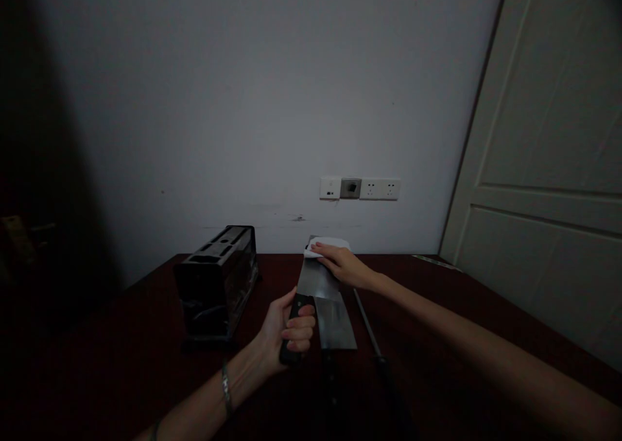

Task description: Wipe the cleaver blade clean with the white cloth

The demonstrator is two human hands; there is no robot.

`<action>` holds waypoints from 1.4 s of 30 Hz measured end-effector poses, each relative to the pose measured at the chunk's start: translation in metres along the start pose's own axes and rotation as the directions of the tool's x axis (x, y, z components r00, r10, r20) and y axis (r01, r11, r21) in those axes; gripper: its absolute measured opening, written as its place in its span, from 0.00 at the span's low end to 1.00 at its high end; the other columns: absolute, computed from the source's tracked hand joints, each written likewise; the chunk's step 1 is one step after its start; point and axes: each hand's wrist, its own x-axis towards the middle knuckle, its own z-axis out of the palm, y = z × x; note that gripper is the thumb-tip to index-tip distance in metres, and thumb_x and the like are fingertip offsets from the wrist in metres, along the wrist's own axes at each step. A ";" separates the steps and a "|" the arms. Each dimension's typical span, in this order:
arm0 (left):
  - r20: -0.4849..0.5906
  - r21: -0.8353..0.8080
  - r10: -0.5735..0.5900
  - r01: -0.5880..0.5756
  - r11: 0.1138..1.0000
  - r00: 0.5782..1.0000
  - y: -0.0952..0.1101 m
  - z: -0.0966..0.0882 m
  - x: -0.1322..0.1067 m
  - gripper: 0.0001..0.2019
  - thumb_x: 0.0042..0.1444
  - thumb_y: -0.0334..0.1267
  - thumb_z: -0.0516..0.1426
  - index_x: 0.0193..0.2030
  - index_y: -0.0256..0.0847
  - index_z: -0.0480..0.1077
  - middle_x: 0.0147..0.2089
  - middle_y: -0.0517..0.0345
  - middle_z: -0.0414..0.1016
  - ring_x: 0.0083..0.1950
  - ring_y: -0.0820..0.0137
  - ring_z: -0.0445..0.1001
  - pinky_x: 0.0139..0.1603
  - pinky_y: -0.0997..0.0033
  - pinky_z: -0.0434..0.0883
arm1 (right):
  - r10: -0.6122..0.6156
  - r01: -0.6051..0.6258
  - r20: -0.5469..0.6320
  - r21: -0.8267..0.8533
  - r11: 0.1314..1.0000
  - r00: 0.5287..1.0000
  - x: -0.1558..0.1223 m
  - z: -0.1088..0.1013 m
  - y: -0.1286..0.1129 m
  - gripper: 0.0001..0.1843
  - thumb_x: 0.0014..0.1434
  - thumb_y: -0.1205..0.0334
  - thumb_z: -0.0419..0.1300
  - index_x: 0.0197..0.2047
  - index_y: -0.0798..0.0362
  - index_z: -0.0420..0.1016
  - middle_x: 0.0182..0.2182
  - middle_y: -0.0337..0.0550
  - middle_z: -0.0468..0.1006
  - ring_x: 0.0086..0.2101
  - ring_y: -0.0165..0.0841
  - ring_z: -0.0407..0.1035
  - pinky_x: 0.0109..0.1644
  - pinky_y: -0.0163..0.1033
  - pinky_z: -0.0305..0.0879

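Note:
My left hand (290, 329) is closed round the black handle of a cleaver (315, 284), holding its broad steel blade out over the dark red table (437, 311). My right hand (343, 263) presses a white cloth (331, 243) against the far end of that blade, fingers lying on the cloth. A second cleaver (335, 321) lies flat on the table just under the held one, its dark handle pointing toward me. A sharpening steel (368, 327) lies to the right of it, below my right forearm.
A black knife block (216, 285) with slots on top stands at the left of the table. Wall sockets (359, 188) sit on the white wall behind. A pale door (549, 169) fills the right side. The left is in deep shadow.

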 end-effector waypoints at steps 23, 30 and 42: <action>-0.002 0.057 0.072 -0.072 0.996 0.997 -0.006 0.005 -0.001 0.24 0.59 0.51 0.40 0.21 0.35 0.57 0.13 0.71 0.44 0.10 0.85 0.39 0.11 0.83 0.46 | -0.119 0.115 0.071 0.068 0.991 0.990 0.013 -0.015 -0.007 0.22 0.58 0.72 0.48 0.55 0.52 0.64 0.55 0.46 0.64 0.57 0.34 0.54 0.60 0.47 0.50; 0.004 0.098 0.035 -0.035 0.995 0.999 -0.013 0.011 -0.001 0.24 0.59 0.53 0.40 0.22 0.36 0.59 0.13 0.70 0.45 0.10 0.85 0.39 0.11 0.83 0.47 | -0.055 0.054 -0.015 -0.054 0.997 0.998 0.029 -0.031 0.019 0.20 0.59 0.68 0.47 0.55 0.54 0.65 0.54 0.48 0.66 0.54 0.37 0.58 0.58 0.48 0.54; -0.022 0.099 0.031 -0.029 0.995 0.999 -0.013 0.010 0.001 0.25 0.59 0.52 0.40 0.21 0.35 0.59 0.12 0.70 0.46 0.11 0.84 0.38 0.10 0.82 0.48 | -0.121 0.120 0.003 0.024 0.992 0.993 -0.023 -0.015 -0.016 0.23 0.60 0.70 0.45 0.59 0.52 0.58 0.58 0.49 0.60 0.57 0.34 0.53 0.60 0.49 0.51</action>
